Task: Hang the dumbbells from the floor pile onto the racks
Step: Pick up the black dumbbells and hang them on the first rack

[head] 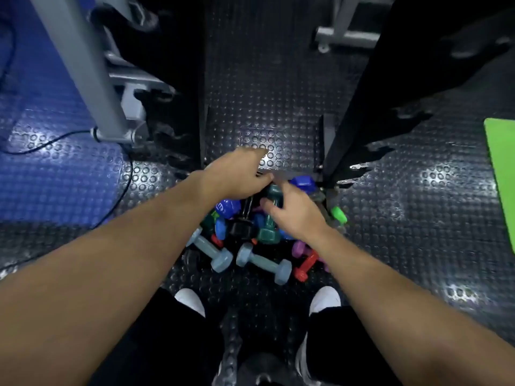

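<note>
A pile of coloured dumbbells lies on the studded black floor [264, 107] between two black racks, one to the left [172, 107] and one to the right [362, 107]. My right hand [295, 215] grips the handle of a dark green dumbbell [269, 221] on top of the pile, thumb wrapped round it. My left hand [237, 174] hovers over the far end of that dumbbell, thumb and fingers spread in a C with nothing held. Round it lie two grey dumbbells [211, 252] [264, 263], a red one [305, 266], a purple one [299, 247], blue ones [302, 183] and a lime one [338, 214].
A grey machine frame [83, 65] stands at the left with a black cable [55, 140] trailing over the blue floor. A green mat [501, 176] lies at the right edge. My white shoes [189, 300] [324, 299] stand just behind the pile.
</note>
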Demonstrator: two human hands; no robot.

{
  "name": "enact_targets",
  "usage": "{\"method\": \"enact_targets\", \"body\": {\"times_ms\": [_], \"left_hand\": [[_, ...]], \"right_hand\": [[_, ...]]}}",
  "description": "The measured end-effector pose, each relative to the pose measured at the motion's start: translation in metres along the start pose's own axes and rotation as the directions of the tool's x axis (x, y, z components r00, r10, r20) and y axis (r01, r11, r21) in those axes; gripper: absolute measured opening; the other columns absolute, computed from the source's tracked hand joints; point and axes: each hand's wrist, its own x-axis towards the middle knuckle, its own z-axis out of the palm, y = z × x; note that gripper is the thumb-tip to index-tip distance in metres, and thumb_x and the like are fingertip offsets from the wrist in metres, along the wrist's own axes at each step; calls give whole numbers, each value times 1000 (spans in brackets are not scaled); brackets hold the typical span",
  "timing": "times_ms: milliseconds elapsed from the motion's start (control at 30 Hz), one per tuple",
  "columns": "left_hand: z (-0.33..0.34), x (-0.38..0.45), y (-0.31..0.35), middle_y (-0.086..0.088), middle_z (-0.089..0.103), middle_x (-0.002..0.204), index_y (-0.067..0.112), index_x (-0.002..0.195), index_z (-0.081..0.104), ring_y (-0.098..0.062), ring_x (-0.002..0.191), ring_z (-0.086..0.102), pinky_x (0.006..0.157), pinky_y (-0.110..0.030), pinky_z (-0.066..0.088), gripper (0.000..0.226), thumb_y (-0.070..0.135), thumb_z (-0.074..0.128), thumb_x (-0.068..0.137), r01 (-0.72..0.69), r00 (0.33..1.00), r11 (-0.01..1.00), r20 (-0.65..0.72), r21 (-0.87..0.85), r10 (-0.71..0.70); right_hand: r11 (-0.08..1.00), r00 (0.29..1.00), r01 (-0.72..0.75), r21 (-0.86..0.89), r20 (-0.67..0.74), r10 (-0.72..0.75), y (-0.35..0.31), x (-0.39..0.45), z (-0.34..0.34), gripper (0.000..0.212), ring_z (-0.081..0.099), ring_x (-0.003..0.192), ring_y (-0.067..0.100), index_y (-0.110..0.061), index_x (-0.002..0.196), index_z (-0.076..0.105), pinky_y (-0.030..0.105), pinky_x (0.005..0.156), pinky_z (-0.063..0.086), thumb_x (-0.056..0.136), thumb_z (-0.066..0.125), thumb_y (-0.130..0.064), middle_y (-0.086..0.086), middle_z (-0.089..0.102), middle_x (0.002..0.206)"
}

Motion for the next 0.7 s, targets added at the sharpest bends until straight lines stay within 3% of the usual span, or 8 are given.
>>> {"method": "enact_targets", "body": {"times_ms": [133,367,567,700], "left_hand": [[43,36,-21,-16,51,145,14,150,38,-34,131,50,106,-44,45,67,49,54,95,24,997,999,68,47,-27],[101,91,-53,-14,55,137,10,140,47,-30,125,52,101,-44,48,58,40,60,92,-1,996,995,91,99,-8],[140,110,-75,-16,53,136,6,141,45,-32,129,50,102,-40,45,66,42,66,90,25,989,995,141,94,-38],[154,114,-83,-13,43,146,9,152,34,-31,136,43,108,-37,38,77,40,68,91,39,992,998,121,51,-45]], "right_hand": [[987,992,-116,108,68,109,29,13,66,62,59,122,27,-16,141,51,34,97,48,90,59,-50,7,67,127],[919,962,-273,285,97,255,68,38,162,62,64,107,29,-21,136,48,40,93,52,87,53,-59,9,68,117],[856,905,-416,306,50,422,78,45,190,60,65,103,32,-22,136,44,41,87,54,94,45,-65,9,66,113],[812,871,-482,328,79,485,82,53,197,78,66,106,33,-14,141,42,45,90,56,90,40,-72,12,66,119]]}}
